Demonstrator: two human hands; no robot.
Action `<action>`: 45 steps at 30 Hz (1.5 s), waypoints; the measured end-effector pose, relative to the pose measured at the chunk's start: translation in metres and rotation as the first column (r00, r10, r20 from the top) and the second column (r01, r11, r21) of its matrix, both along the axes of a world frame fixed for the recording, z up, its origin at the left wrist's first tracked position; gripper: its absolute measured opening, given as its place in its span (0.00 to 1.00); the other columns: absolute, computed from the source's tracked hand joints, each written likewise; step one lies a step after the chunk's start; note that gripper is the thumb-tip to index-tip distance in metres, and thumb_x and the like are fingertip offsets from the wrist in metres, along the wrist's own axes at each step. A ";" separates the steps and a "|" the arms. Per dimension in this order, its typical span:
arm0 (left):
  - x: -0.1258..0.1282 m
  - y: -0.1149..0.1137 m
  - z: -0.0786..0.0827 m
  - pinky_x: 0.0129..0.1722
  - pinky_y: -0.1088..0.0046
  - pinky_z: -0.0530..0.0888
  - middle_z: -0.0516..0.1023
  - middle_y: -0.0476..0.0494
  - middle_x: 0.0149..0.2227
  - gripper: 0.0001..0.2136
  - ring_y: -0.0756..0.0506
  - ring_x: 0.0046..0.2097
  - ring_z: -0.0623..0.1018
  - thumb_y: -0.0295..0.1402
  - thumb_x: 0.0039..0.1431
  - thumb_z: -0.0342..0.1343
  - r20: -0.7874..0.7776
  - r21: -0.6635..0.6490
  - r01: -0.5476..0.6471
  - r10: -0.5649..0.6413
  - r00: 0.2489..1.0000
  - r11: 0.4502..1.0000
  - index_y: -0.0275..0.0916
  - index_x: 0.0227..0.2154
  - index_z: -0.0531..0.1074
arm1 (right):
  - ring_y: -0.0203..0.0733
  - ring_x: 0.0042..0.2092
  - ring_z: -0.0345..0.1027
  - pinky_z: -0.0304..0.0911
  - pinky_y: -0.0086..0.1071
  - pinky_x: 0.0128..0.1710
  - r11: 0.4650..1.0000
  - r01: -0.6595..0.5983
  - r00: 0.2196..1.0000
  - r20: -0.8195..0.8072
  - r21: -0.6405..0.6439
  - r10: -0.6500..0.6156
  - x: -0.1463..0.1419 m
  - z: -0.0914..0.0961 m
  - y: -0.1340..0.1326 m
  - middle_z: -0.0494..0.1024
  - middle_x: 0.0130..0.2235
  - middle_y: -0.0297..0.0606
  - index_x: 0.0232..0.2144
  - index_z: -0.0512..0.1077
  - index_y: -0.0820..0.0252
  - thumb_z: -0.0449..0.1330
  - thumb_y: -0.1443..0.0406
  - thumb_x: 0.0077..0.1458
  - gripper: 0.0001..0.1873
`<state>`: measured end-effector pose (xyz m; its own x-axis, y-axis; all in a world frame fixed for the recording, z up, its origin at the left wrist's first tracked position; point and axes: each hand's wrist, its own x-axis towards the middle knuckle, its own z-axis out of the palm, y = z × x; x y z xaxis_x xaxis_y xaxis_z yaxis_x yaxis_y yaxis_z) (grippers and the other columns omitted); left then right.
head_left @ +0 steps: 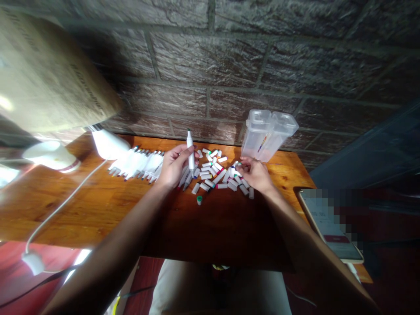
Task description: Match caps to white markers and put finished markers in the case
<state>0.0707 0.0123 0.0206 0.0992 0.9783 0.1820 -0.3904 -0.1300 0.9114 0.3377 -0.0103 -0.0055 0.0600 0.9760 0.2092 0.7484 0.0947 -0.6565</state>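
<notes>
My left hand (177, 164) is closed around an uncapped white marker (190, 151), held upright with its dark green tip pointing up. Below and to the right of that hand lies a loose pile of white marker caps (216, 168) with coloured ends. At the pile's right side, my right hand (254, 173) has its fingers pinched on a marker cap (239, 165), partly hidden by the fingertips. One green-topped cap (199, 200) stands apart, in front of the pile. Left of my left hand, several uncapped white markers (141, 164) lie side by side in a row.
Two clear plastic containers (269, 135) stand behind my right hand, near the brick wall (229, 65). A lamp (110, 144) with a large shade and a white cup-like object (52, 156) are at left. A phone (328, 223) lies at the wooden table's (98, 210) right edge.
</notes>
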 end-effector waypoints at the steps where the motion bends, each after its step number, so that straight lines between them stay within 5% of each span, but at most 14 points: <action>1: 0.000 0.000 0.000 0.26 0.75 0.74 0.80 0.45 0.28 0.13 0.51 0.24 0.76 0.40 0.50 0.69 0.000 0.000 -0.001 0.001 1.000 1.000 0.35 0.31 0.77 | 0.50 0.43 0.77 0.70 0.45 0.50 1.000 0.000 0.998 -0.062 0.007 0.000 0.000 0.000 0.000 0.82 0.43 0.48 0.50 0.75 0.63 0.62 0.63 0.53 0.21; 7: -0.001 0.002 -0.001 0.26 0.76 0.74 0.81 0.44 0.29 0.13 0.51 0.25 0.76 0.41 0.50 0.69 -0.017 0.008 0.001 -0.001 1.000 1.000 0.35 0.30 0.77 | 0.46 0.45 0.76 0.70 0.45 0.53 0.983 -0.086 0.946 -0.295 0.162 0.131 -0.005 0.007 -0.005 0.78 0.48 0.45 0.49 0.74 0.59 0.63 0.63 0.53 0.20; 11: -0.002 0.002 -0.001 0.28 0.75 0.74 0.81 0.43 0.30 0.14 0.51 0.25 0.77 0.41 0.50 0.69 -0.015 0.007 0.009 -0.009 1.000 1.000 0.34 0.30 0.77 | 0.45 0.45 0.76 0.71 0.43 0.52 0.949 -0.245 0.825 -0.471 0.198 0.312 -0.023 0.022 -0.019 0.79 0.47 0.44 0.48 0.77 0.59 0.67 0.61 0.53 0.20; 16: -0.002 0.003 0.000 0.28 0.75 0.74 0.80 0.44 0.28 0.15 0.51 0.25 0.78 0.41 0.48 0.69 0.017 -0.029 0.000 0.001 1.000 1.000 0.34 0.32 0.77 | 0.47 0.56 0.73 0.66 0.42 0.60 0.872 -0.422 0.769 -0.411 0.249 0.490 -0.046 0.037 -0.040 0.78 0.53 0.43 0.37 0.81 0.56 0.68 0.62 0.54 0.07; 27: -0.003 0.004 -0.003 0.29 0.76 0.75 0.82 0.43 0.31 0.13 0.50 0.27 0.78 0.40 0.52 0.67 0.007 0.003 0.034 -0.034 0.999 0.999 0.34 0.32 0.78 | 0.41 0.40 0.76 0.70 0.34 0.44 0.877 -0.453 0.784 -0.396 0.160 0.478 -0.051 0.040 -0.051 0.83 0.41 0.37 0.38 0.80 0.57 0.68 0.61 0.55 0.09; 33: -0.002 0.004 -0.002 0.28 0.75 0.74 0.81 0.44 0.29 0.14 0.50 0.25 0.77 0.39 0.50 0.68 0.021 -0.011 0.018 -0.018 1.000 1.000 0.33 0.33 0.77 | 0.37 0.33 0.71 0.65 0.30 0.33 0.812 -0.583 0.770 -0.317 0.000 0.553 -0.063 0.032 -0.054 0.81 0.36 0.37 0.39 0.80 0.59 0.67 0.58 0.55 0.13; 39: -0.003 0.005 -0.005 0.29 0.75 0.74 0.81 0.43 0.30 0.13 0.51 0.26 0.77 0.39 0.52 0.66 0.008 0.017 0.026 -0.026 1.000 1.000 0.33 0.33 0.78 | 0.34 0.30 0.70 0.61 0.28 0.33 0.838 -0.536 0.844 -0.048 -0.105 0.534 -0.077 0.013 -0.053 0.78 0.29 0.32 0.31 0.78 0.59 0.70 0.61 0.50 0.09; 45: -0.002 0.005 -0.007 0.28 0.77 0.74 0.82 0.43 0.31 0.11 0.51 0.26 0.77 0.38 0.54 0.66 0.011 0.022 0.030 -0.030 0.999 0.999 0.33 0.33 0.78 | 0.35 0.31 0.72 0.62 0.28 0.33 0.859 -0.495 0.869 -0.078 -0.128 0.489 -0.081 0.009 -0.056 0.79 0.29 0.31 0.29 0.76 0.59 0.72 0.61 0.48 0.11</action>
<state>0.0685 0.0176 0.0135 0.1260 0.9707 0.2047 -0.4050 -0.1380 0.9038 0.2572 -0.0660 0.0036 -0.4305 0.8993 0.0774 0.6004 0.3493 -0.7194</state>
